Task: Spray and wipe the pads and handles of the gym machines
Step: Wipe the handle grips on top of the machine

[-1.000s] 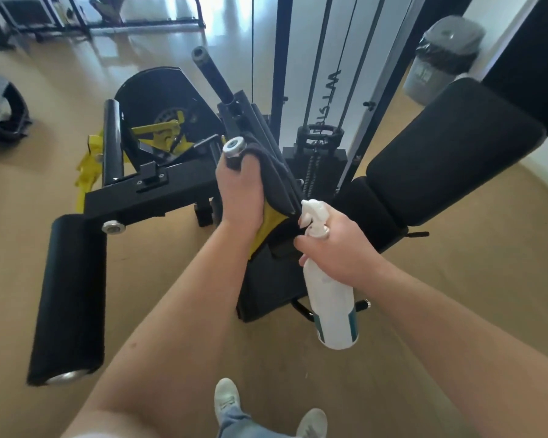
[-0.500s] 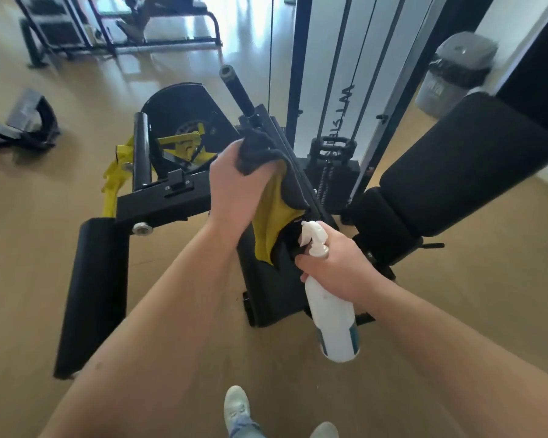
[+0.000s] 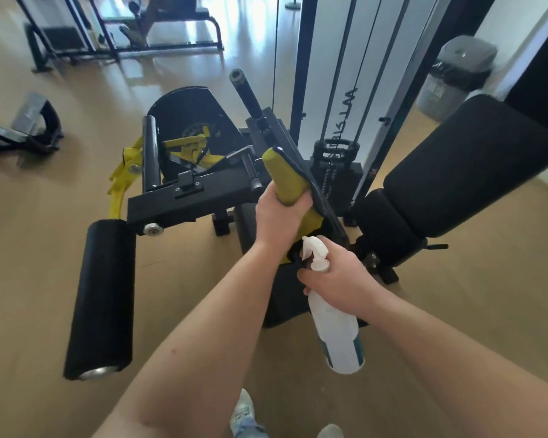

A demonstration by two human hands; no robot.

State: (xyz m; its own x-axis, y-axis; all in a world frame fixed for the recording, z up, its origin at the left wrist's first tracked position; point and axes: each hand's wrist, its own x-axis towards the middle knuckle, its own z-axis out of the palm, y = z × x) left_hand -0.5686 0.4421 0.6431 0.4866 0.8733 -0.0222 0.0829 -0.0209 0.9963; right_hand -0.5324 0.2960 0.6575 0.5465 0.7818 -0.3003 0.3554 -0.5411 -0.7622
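Wiping step, centre frame: the left hand (image 3: 277, 216) has its fingers wrapped round the yellow cloth (image 3: 283, 175), which sleeves the near handle, hidden beneath. Lower right of centre, the right hand (image 3: 339, 279) grips the spray bottle (image 3: 339, 336) by its neck. Next, I'd judge: a spray for the far handle (image 3: 246, 90), top centre, or the roller pad (image 3: 102, 295), lower left.

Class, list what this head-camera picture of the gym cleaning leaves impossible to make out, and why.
Head view:
- Handle under the cloth: wrapped by it and the left hand.
- Spray bottle trigger: covered by the right hand.
- Bin label: too small, blurred.
- Shoes: cut by the bottom edge.
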